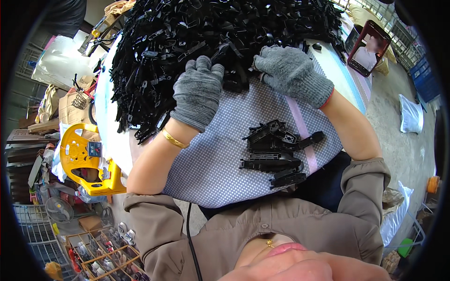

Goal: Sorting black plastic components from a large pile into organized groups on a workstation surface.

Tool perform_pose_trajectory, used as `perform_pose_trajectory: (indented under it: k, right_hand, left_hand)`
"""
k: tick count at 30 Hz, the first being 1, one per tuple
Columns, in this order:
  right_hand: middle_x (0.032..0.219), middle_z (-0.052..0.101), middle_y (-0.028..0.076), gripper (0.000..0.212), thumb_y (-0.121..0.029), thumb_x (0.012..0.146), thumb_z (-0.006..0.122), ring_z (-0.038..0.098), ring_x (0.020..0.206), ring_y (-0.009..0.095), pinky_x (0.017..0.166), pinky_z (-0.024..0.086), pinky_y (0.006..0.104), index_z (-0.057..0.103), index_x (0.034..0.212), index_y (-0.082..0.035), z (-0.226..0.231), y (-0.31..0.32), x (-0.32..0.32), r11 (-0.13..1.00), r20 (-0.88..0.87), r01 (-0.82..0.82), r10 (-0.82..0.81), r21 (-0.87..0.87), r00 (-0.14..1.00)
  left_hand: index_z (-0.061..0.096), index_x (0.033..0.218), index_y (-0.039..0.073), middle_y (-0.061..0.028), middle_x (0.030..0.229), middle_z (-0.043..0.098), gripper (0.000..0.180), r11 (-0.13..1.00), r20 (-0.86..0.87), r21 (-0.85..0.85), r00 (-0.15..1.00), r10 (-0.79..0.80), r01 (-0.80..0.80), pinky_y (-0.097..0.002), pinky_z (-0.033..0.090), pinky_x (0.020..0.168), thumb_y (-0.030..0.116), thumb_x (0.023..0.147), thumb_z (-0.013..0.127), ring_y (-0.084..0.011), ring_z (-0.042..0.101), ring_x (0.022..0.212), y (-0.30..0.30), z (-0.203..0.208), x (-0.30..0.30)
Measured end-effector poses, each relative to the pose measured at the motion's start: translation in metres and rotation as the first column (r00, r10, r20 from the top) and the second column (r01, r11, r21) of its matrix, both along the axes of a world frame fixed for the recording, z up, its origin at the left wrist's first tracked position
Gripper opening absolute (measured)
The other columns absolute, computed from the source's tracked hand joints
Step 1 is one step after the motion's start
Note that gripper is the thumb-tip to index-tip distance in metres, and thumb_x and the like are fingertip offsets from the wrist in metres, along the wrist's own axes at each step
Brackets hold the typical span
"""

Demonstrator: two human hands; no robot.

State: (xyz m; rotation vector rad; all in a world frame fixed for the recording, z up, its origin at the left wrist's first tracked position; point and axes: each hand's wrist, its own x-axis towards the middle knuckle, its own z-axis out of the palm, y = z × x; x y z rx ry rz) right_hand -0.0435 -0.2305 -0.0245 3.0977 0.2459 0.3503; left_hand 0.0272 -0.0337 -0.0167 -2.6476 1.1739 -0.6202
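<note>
A large heap of black plastic parts [187,28] covers the far side of a table with a dotted grey-white cloth [215,154]. My left hand [199,91], in a grey knit glove, rests at the heap's near edge with its fingers slightly apart on the parts. My right hand [293,72], gloved alike, is at the same edge further right. Its fingers are curled in toward the thumb, and whatever they grip is hidden. Closer to me, a small group of black plastic parts [276,154] lies apart from the heap on the cloth.
At the right table edge stands a phone [369,48] with a lit screen. A yellow plastic chair [79,159] is to the left, with a small dark device on it. A shoe rack [103,253] and a fan [58,209] are at lower left. White sacks [411,114] lie on the right floor.
</note>
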Motion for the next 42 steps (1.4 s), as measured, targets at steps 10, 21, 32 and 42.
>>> perform_pose_trajectory:
  k: [10,21,32,42]
  right_hand:
    - [0.082,0.058,0.005,0.017,-0.013,0.079,0.063,0.06,0.074,0.018,0.07,0.052,0.0293,0.061,0.094,-0.007,-0.006,-0.023,0.012,0.955,0.149,-0.06,0.016,0.29,0.989]
    - [0.081,0.059,0.007,0.016,-0.014,0.077,0.063,0.061,0.075,0.022,0.067,0.051,0.0329,0.06,0.089,-0.004,-0.009,-0.018,0.011,0.948,0.304,-0.177,0.092,0.265,0.948]
    - [0.074,0.056,0.003,0.014,-0.012,0.077,0.067,0.058,0.071,0.013,0.064,0.052,0.0267,0.057,0.084,-0.005,0.006,0.012,-0.008,0.743,0.031,-0.27,0.319,0.613,0.947]
    - [0.077,0.061,0.004,0.018,-0.016,0.083,0.064,0.057,0.068,0.01,0.063,0.05,0.0233,0.061,0.093,-0.002,0.007,0.015,-0.011,-0.048,-0.076,0.088,0.225,0.995,0.972]
  left_hand:
    - [0.055,0.107,0.006,-0.0071,0.087,0.061,0.031,0.718,-0.576,-0.694,0.631,-0.52,-0.041,-0.0266,0.052,0.073,0.003,0.078,0.064,-0.0163,0.061,0.081,0.011,0.001,-0.02]
    - [0.063,0.095,0.004,-0.0109,0.082,0.062,0.021,0.933,-0.665,-0.293,0.657,-0.355,0.208,-0.0363,0.048,0.077,0.018,0.079,0.063,-0.0278,0.06,0.079,0.027,0.008,-0.026]
    - [0.06,0.108,0.001,-0.0027,0.076,0.061,0.023,0.789,-0.854,-0.519,0.243,-0.46,-0.329,-0.0199,0.047,0.057,0.011,0.088,0.055,-0.0058,0.053,0.061,0.016,0.012,-0.02]
    - [0.06,0.111,0.002,-0.0031,0.083,0.064,0.025,0.64,-0.692,-0.721,0.301,-0.656,-0.264,-0.0196,0.048,0.064,0.014,0.089,0.055,-0.0065,0.057,0.071,0.017,-0.001,-0.022]
